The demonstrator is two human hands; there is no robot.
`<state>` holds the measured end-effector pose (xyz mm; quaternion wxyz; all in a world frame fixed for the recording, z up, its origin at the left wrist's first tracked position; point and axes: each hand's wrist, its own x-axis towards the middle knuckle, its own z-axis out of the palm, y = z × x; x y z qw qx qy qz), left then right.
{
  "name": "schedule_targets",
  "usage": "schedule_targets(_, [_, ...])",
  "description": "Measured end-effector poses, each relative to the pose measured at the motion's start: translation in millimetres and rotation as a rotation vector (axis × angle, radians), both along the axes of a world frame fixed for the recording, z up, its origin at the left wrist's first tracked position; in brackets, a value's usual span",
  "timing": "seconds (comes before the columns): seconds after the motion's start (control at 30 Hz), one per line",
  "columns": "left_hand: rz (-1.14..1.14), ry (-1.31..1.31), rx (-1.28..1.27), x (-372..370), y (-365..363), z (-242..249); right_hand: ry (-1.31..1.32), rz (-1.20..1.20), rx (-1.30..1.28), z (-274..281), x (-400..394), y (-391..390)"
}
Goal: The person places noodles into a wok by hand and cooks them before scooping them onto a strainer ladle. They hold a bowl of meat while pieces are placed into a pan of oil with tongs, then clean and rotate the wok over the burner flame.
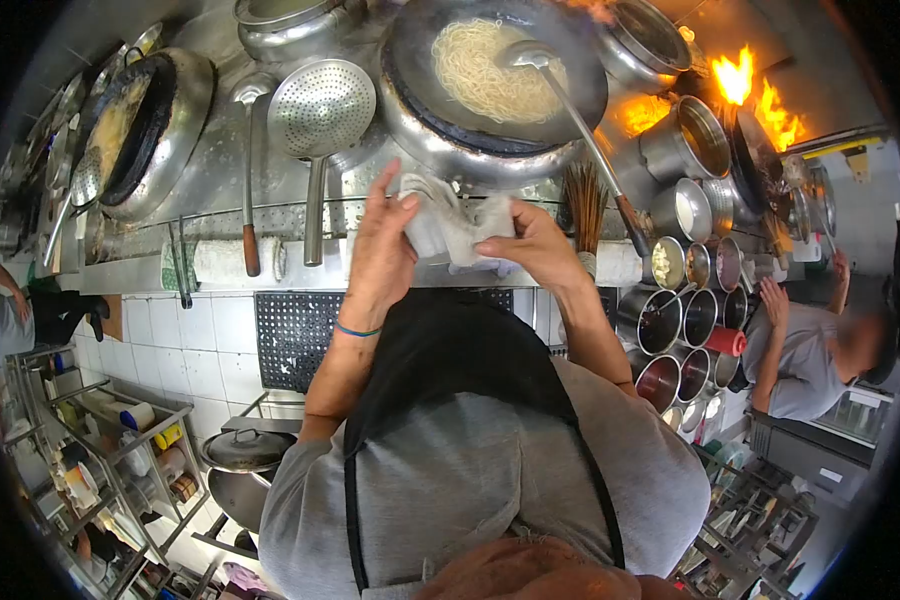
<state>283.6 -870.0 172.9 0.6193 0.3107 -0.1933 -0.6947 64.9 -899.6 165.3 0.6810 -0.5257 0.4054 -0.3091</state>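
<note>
A crumpled white cloth (445, 222) hangs between my two hands, in front of the stove's edge. My left hand (382, 240) has its thumb against the cloth's left part, with some fingers raised and spread. The right side of the cloth is pinched between the thumb and fingers of my right hand (538, 245). Just beyond is a large wok (410, 70) with pale noodles (475, 75) in it. A ladle (530, 55) rests in the wok, its handle slanting down to the right. To the left lies a perforated strainer (322, 108).
Flames (735, 75) rise at the back right beside metal pots (705, 135). Several seasoning containers (660, 320) stand at the right, near a bamboo brush (583, 205). Another wok (195, 100) is at the left. A co-worker (805, 350) is at the right, another person (15, 310) far left.
</note>
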Motion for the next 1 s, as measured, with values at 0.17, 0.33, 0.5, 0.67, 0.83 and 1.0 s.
schedule_targets(0.17, [-0.263,0.214,0.049,5.8,-4.5,-36.1,-0.228,-0.066,0.018,-2.0,-4.7,-5.7])
schedule_targets(0.33, [-0.377,0.344,-0.054,4.7,3.5,-22.5,-0.309,-0.175,-0.002,0.5,-10.5,-7.3])
schedule_targets(0.5, [-0.353,0.272,0.126,-2.2,-0.3,-29.8,-0.211,-0.214,0.042,1.6,-7.3,-12.6])
schedule_targets(0.67, [-0.357,0.136,0.157,0.3,-5.1,-39.0,-0.193,-0.229,0.040,-4.3,-9.7,-9.5])
schedule_targets(0.83, [-0.230,-0.013,0.221,-19.4,-18.0,-83.0,-0.146,-0.199,0.074,-13.8,2.4,-12.1])
schedule_targets(1.0, [-0.303,0.149,0.295,-32.7,-15.0,-42.6,-0.130,-0.126,0.145,-34.4,22.3,-11.3])
